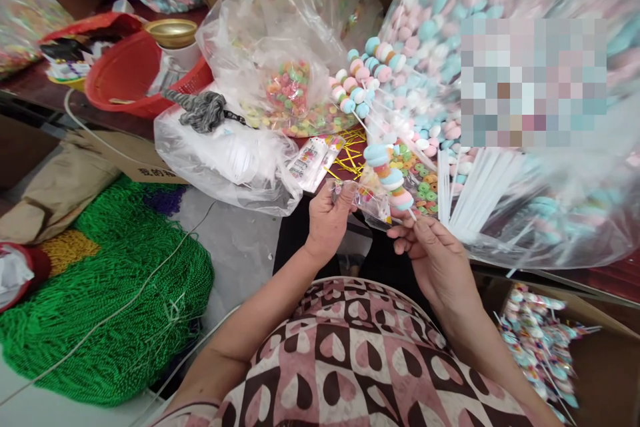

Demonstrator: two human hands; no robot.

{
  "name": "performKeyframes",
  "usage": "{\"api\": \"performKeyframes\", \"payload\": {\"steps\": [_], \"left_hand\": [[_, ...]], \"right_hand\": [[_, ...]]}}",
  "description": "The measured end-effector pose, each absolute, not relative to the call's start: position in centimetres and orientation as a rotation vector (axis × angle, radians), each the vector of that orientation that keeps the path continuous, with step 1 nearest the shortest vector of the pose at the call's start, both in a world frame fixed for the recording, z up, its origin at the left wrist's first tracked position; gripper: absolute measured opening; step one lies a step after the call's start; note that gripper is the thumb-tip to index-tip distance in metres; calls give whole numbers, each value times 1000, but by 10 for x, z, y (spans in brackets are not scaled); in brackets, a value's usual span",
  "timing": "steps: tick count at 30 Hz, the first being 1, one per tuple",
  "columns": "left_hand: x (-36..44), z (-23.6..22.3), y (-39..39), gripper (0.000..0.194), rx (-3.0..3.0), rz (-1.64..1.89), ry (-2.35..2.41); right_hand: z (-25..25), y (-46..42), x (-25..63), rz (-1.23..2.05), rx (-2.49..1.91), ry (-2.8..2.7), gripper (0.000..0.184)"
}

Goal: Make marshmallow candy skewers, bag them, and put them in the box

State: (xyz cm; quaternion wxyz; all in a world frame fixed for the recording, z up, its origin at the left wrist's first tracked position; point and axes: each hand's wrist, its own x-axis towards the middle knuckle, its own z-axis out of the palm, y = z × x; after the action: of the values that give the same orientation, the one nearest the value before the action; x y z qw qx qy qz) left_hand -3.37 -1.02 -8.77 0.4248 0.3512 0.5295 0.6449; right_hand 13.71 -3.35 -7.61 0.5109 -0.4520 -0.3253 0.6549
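Sitting at a desk (pixel 607 280) bearing a huge bag (pixel 425 33) of pink and blue candies, a red basket (pixel 103 90) and white sticks (pixel 475 193); pinching a tilted candy skewer (pixel 391 180) by its stick with right hand (pixel 440 260) fingers, and, just beside it, gripping a clear wrapper (pixel 367 200) with left hand (pixel 327 220) fingers

The marshmallow skewer (pixel 391 177) in your right hand (pixel 434 245) tilts far end leftward, its blue, pink, white and orange pieces threaded on a white stick. Your left hand (pixel 331 217) holds a clear printed wrapper (pixel 369 200), crinkled, beside it.
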Motion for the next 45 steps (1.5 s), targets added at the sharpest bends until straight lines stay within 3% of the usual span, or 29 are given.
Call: {"api": "performKeyframes", "payload": {"steps": [45], "left_hand": [[-34, -86, -10, 39, 967, 1549, 1394]], "right_hand": [[-79, -33, 138, 1604, -1148, -708, 23]]}}
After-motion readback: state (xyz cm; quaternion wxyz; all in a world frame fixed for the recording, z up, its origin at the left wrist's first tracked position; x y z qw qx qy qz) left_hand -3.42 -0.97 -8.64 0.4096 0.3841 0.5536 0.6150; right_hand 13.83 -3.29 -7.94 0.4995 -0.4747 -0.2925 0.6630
